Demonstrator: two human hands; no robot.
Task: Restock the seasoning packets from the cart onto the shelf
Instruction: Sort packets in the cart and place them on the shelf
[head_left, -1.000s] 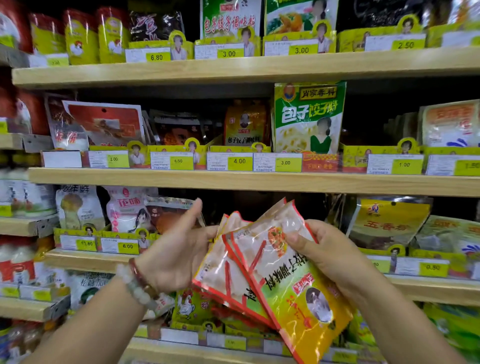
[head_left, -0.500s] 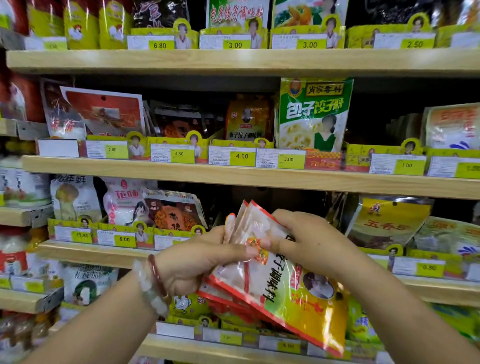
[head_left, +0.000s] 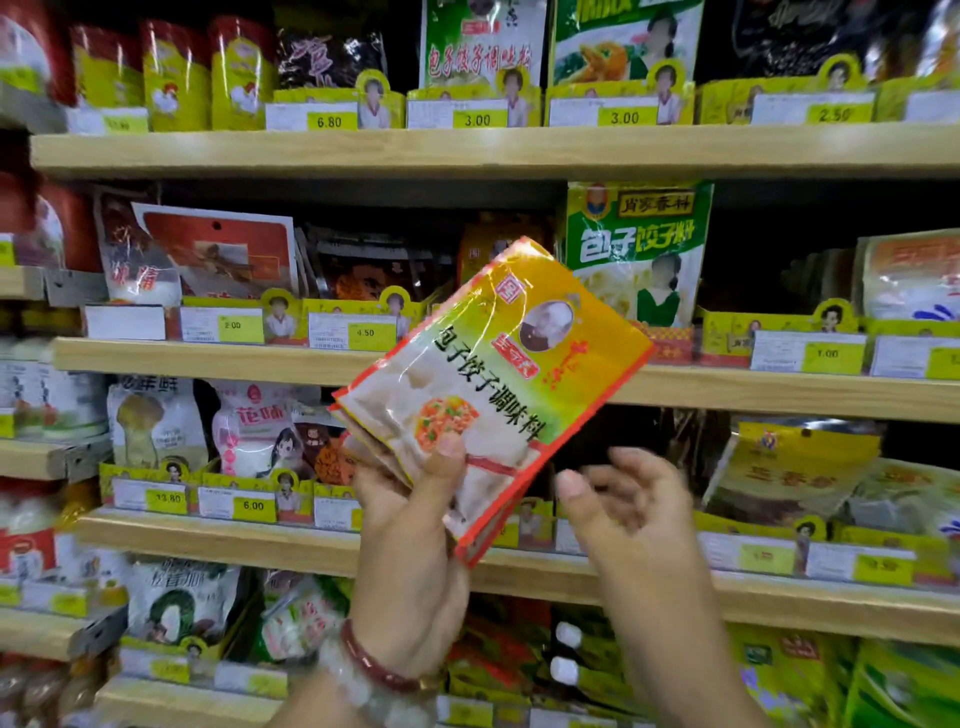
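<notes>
My left hand (head_left: 410, 540) grips a small stack of yellow and orange seasoning packets (head_left: 498, 374) by their lower end, thumb pressed on the front one. The stack is raised and tilted to the right in front of the middle wooden shelf (head_left: 218, 358). My right hand (head_left: 628, 514) hovers just right of the packets with its fingers loosely spread, holding nothing. Behind the stack's top stands a matching orange packet (head_left: 483, 244) in its shelf slot, partly hidden. The cart is out of view.
Wooden shelves (head_left: 467, 148) run across the view, packed with seasoning bags behind yellow price-tag holders. A tall green packet (head_left: 639, 244) stands right of the raised stack. A dark gap (head_left: 769, 270) lies further right on the middle shelf.
Both hands held the packets low and fanned; now the stack is gathered, turned upright and lifted by my left hand alone. My right hand has let go and moved aside.
</notes>
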